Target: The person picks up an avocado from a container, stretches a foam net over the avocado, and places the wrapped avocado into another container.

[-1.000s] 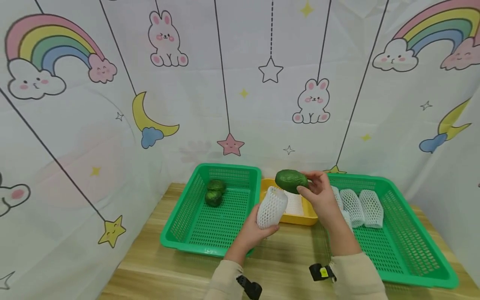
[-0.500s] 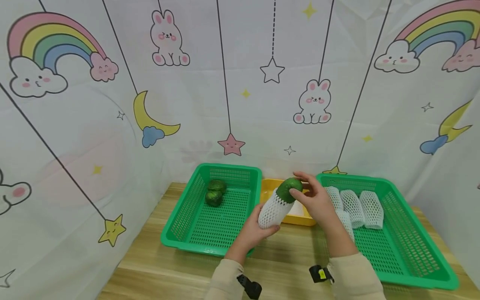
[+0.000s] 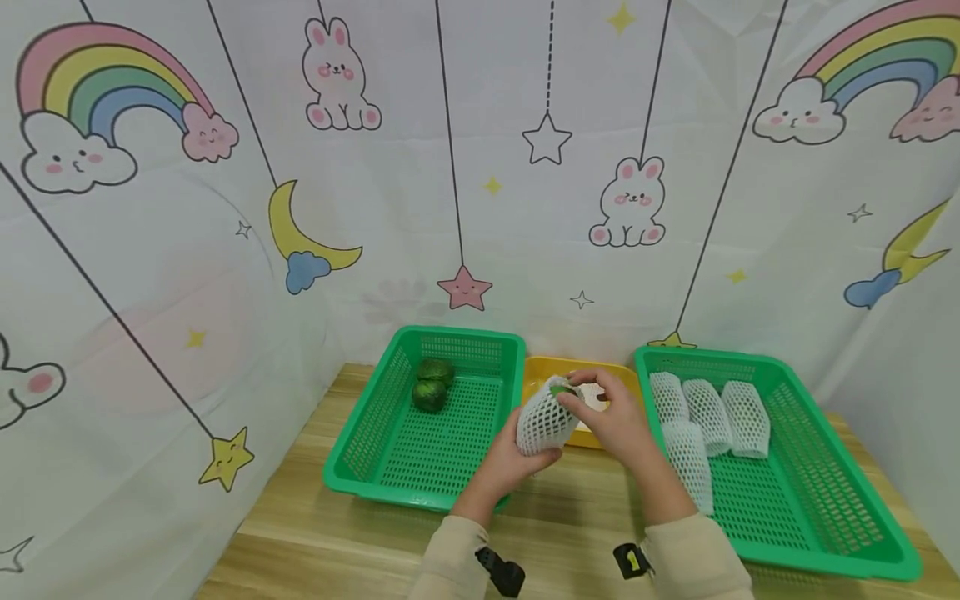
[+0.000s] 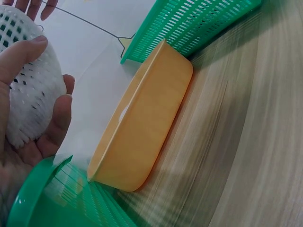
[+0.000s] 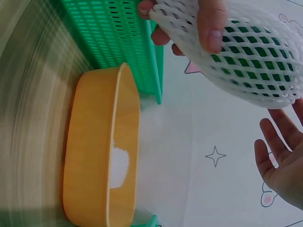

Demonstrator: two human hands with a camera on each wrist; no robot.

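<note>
Head view shows a wood-grain table (image 3: pixel 566 529) before a rainbow-printed white backdrop (image 3: pixel 397 208).

L hand (image 5: pixel 211 23) grips white net (image 5: pixel 236 81) w/ green fruit (image 5: pixel 243 62) inside — R hand (image 5: pixel 286 165) at 1 end, orange tub (image 5: pixel 91 146) nr.

The fruit (image 3: pixel 563 391), first outside the net (image 3: pixel 544 422), then partly inserted, now lies almost wholly within it, only one end showing. The right hand (image 3: pixel 613 414) sits lower and farther left, touching the net's mouth.
</note>
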